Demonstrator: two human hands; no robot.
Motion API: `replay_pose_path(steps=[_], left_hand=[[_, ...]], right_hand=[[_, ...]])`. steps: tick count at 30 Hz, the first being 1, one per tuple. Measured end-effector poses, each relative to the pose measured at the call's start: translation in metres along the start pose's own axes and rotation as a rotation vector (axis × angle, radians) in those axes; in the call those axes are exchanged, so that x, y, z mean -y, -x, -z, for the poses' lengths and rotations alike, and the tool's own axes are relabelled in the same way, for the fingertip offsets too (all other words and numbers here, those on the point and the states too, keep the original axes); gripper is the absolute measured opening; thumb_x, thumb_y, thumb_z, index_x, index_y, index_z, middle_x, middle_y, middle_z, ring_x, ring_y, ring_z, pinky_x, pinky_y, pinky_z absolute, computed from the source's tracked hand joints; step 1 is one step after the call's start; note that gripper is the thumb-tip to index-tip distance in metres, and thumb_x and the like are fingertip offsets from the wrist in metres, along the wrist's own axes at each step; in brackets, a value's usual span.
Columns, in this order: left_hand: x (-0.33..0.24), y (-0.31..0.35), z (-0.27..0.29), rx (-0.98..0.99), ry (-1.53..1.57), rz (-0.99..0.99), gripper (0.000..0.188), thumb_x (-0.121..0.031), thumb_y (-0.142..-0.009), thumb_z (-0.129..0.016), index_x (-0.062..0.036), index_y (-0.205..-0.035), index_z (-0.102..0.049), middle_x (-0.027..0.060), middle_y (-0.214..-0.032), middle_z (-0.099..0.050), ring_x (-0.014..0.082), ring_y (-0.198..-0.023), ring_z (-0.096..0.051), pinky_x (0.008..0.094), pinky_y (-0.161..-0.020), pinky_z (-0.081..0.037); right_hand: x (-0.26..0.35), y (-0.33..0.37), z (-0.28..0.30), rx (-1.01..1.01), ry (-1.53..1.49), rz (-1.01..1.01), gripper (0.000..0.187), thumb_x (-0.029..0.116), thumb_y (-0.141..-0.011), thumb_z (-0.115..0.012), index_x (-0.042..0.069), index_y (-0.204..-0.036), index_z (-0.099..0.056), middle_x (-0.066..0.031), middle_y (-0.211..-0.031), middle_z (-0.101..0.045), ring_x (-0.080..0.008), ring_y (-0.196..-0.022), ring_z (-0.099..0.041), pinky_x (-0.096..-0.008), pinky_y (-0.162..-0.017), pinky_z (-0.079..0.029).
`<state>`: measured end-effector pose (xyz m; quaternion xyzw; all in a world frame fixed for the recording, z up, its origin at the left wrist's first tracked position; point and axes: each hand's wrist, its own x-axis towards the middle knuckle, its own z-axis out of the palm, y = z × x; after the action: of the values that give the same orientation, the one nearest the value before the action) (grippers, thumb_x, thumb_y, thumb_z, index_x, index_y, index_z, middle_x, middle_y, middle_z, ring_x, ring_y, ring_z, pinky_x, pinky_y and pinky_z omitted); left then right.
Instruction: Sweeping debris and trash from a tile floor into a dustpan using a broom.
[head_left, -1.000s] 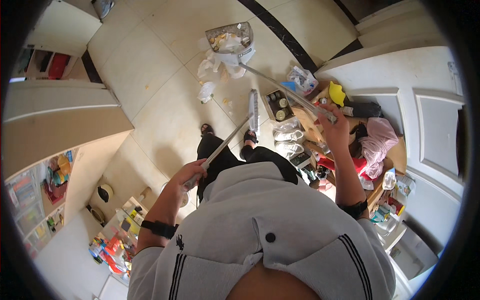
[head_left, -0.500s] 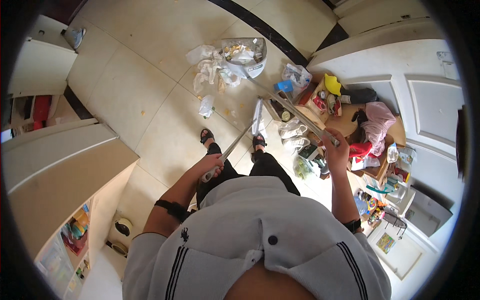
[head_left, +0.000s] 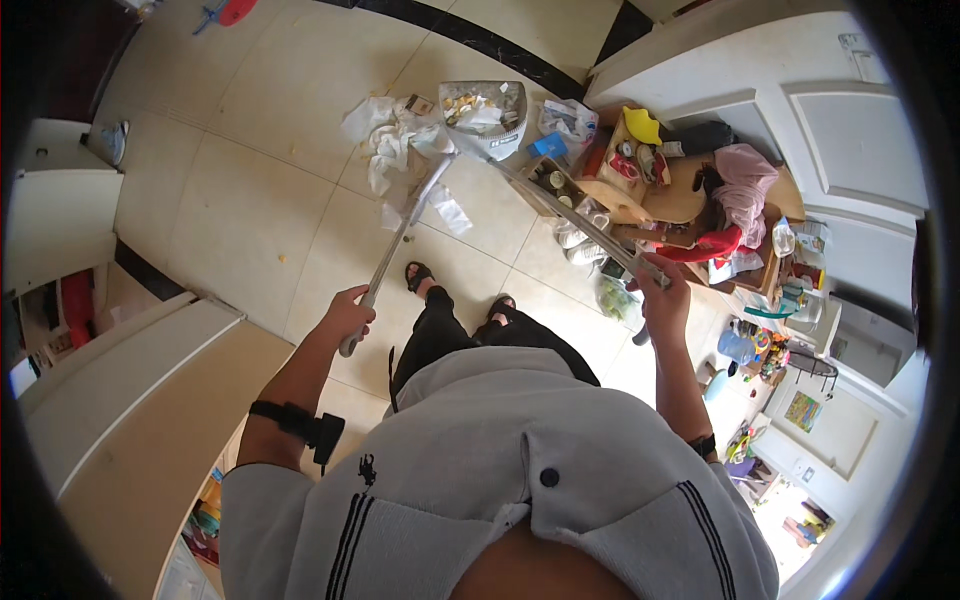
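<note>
My left hand is closed around the grip of a broom. Its pale head rests on the tiles by the left near corner of a grey dustpan. White and yellow scraps fill the pan. My right hand grips the upper end of the pan's long metal handle, which slants down and away to the left. Crumpled white tissue and plastic litter lies left of the pan. A flat white piece of litter is just right of the broom head.
A wooden shoe rack with shoes, a yellow item and pink cloth stands right, before a white door. Near the pan are a plastic bag and a blue box. A cabinet stands left. My sandalled feet are close to the broom.
My left hand has moved left and forward, swinging the broom head from near my right foot to beside the dustpan. The litter lies differently. My right hand keeps its hold.
</note>
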<state>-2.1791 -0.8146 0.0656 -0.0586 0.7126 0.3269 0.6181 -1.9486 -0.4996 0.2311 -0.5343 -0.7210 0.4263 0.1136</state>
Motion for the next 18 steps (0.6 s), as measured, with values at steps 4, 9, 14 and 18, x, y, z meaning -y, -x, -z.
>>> replay_pose_path(steps=[4,9,14,18], left_hand=[[-0.002,0.017,0.01,0.041,0.02,0.041,0.062,0.004,-0.062,-0.05,-0.0097,-0.12,-0.033,0.0097,-0.064,-0.05,0.0139,-0.043,-0.046,0.0269,-0.037,-0.039],[-0.003,0.035,-0.013,0.198,0.058,0.036,0.06,0.003,-0.063,-0.051,-0.0095,-0.119,-0.034,0.0083,-0.062,-0.049,0.0133,-0.042,-0.046,0.0262,-0.037,-0.039],[0.01,-0.011,-0.036,0.237,0.125,0.052,0.058,0.002,-0.06,-0.054,-0.0057,-0.115,-0.039,0.0091,-0.067,-0.051,0.0138,-0.044,-0.046,0.027,-0.038,-0.039],[0.015,-0.036,-0.01,0.135,0.033,0.069,0.059,0.003,-0.058,-0.054,-0.0019,-0.115,-0.037,0.0119,-0.068,-0.051,0.0158,-0.043,-0.047,0.0282,-0.035,-0.038]], right_hand=[[0.005,0.009,-0.001,-0.013,-0.015,-0.094,0.023,0.012,-0.073,-0.053,0.005,-0.095,-0.052,-0.0009,-0.06,-0.056,-0.0019,-0.041,-0.038,-0.0155,-0.041,-0.03],[0.002,0.015,0.001,-0.065,0.0,-0.13,0.022,0.011,-0.073,-0.052,0.006,-0.095,-0.053,-0.0025,-0.06,-0.057,-0.0017,-0.038,-0.035,-0.0165,-0.038,-0.029],[0.009,0.013,-0.001,-0.046,0.01,-0.091,0.021,0.009,-0.073,-0.052,0.004,-0.094,-0.052,-0.003,-0.061,-0.057,-0.0036,-0.042,-0.042,-0.0169,-0.04,-0.032],[0.01,0.008,0.001,-0.031,0.045,-0.024,0.021,0.007,-0.073,-0.052,0.002,-0.093,-0.052,-0.0047,-0.065,-0.056,-0.0074,-0.055,-0.052,-0.0177,-0.05,-0.039]])
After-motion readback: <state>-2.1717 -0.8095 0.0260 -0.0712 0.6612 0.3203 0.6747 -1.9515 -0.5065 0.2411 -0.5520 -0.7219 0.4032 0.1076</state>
